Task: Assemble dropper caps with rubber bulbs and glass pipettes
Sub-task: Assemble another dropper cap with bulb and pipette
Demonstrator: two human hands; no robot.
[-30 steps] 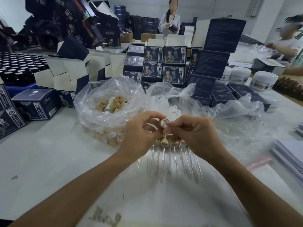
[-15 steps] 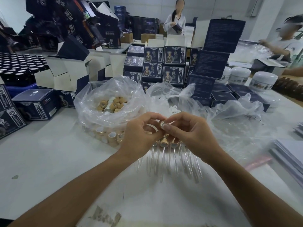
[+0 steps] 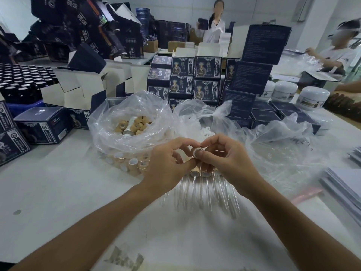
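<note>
Take the clear bag of tan caps [image 3: 134,126] as your landmark. Behind it stand stacked dark blue boxes [image 3: 195,79], with open white-lined cartons [image 3: 78,89] to its left rear and a tray of dark bottles [image 3: 21,81] further left. To its right lies a second clear bag of white bulbs [image 3: 205,130], then white jars [image 3: 312,96] well beyond. Loose caps press against the near wall of the landmark bag.

Just in front and right of that bag, your left hand [image 3: 168,163] and right hand [image 3: 226,159] meet over the table [image 3: 48,192]. Both pinch one tan dropper cap [image 3: 197,151], fingers curled round it, its white-lined opening tilted toward you. Directly beneath your hands a row of finished droppers [image 3: 201,184] lies with glass pipettes pointing toward you.

Near of the pipettes is bare table down to your forearms; a stack of grey sheets [image 3: 343,188] sits at the right edge, crumpled plastic film [image 3: 283,153] between it and your right hand.
</note>
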